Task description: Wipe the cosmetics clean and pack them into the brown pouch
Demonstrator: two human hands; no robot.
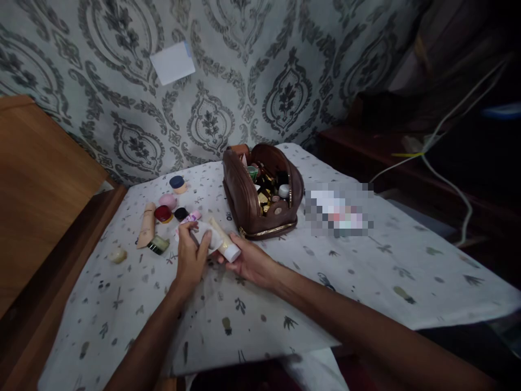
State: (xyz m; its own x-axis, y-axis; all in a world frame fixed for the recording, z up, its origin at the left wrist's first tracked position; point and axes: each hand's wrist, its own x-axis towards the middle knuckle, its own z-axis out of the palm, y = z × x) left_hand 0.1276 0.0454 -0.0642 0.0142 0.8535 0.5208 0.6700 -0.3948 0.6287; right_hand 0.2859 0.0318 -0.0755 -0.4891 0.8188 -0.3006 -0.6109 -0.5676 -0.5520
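My right hand is closed around a cream-coloured squeeze tube with a white cap, held tilted above the table. In my left hand is a white wipe or cloth, pressed against the tube's side. Just beyond my hands a brown cosmetic bag stands unzipped, filled with several jars and small containers. Left of my hands lie a beige tube, a dark red jar, a pink egg-shaped item and a greenish glass bottle with a dark end.
A blue-lidded jar and a small pale round item sit on the patterned white tablecloth. Right of the bag is a pixelated patch. A white cable hangs at the right. Wooden furniture borders the left side.
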